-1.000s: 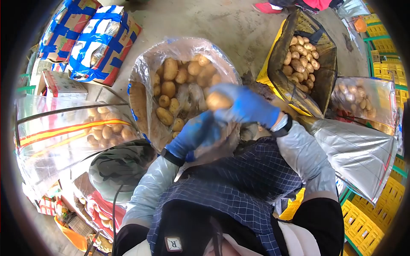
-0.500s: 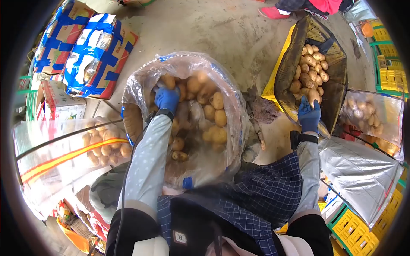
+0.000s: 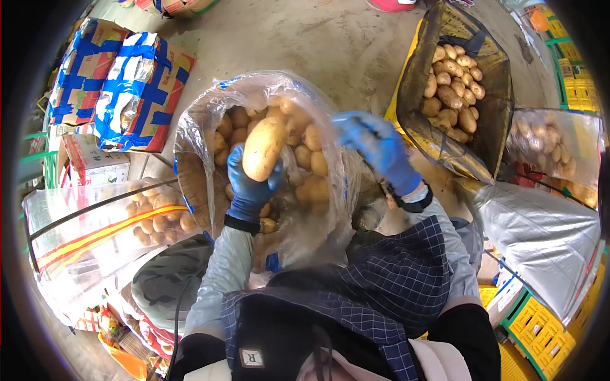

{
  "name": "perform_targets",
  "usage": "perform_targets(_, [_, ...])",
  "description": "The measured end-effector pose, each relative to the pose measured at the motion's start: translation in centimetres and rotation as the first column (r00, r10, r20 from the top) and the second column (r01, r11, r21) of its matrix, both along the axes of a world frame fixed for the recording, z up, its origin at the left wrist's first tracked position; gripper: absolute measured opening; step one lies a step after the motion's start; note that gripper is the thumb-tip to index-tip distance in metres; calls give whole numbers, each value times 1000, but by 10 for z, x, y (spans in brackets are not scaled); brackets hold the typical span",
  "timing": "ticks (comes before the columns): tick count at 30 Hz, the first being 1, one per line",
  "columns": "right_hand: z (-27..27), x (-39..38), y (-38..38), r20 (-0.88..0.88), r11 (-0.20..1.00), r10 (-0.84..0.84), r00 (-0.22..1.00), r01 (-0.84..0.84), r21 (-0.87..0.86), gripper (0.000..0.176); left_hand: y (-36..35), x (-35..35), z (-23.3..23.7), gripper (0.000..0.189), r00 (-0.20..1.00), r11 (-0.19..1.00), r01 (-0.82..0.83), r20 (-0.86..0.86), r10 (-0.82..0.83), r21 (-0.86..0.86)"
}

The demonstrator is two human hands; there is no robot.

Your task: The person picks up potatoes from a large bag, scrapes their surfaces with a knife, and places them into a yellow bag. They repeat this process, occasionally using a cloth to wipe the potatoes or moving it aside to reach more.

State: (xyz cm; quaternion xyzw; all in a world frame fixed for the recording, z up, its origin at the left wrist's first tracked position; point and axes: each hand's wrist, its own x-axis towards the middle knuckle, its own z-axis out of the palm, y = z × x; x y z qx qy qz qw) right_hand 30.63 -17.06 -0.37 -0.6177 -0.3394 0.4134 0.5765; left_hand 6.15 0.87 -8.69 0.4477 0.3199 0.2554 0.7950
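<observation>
My left hand (image 3: 251, 190), in a blue glove, grips a large potato (image 3: 264, 149) above a plastic-lined round container (image 3: 190, 117). Inside that container lie several potatoes (image 3: 303, 156), some blurred. Between it and the yellow crate, my right hand (image 3: 381, 149), also gloved in blue, is smeared by motion; its fingers look spread and no potato shows in them. The dark-lined yellow crate (image 3: 502, 120) at the upper right holds a pile of potatoes (image 3: 450, 95).
Blue-taped cardboard boxes (image 3: 136, 95) stand at the upper left. Bagged potatoes (image 3: 159, 225) lie at the left, and another bag (image 3: 546, 143) at the right. A silver sheet (image 3: 530, 228) lies above yellow crates (image 3: 540, 327). Part of another person (image 3: 391, 4) shows at the top.
My left hand has risen from inside the container with a large potato. My right hand has left the yellow crate, moved left, and let go of its potato.
</observation>
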Motion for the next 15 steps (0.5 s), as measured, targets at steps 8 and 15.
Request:
perform_targets(8, [54, -66, 3, 151, 974, 125, 981, -151, 172, 53, -38, -13, 112, 50, 888, 377, 453, -368, -276, 808])
perform_targets(15, [82, -68, -10, -328, 993, 101, 939, -114, -22, 36, -57, -34, 159, 72, 956, 919, 243, -84, -281, -312])
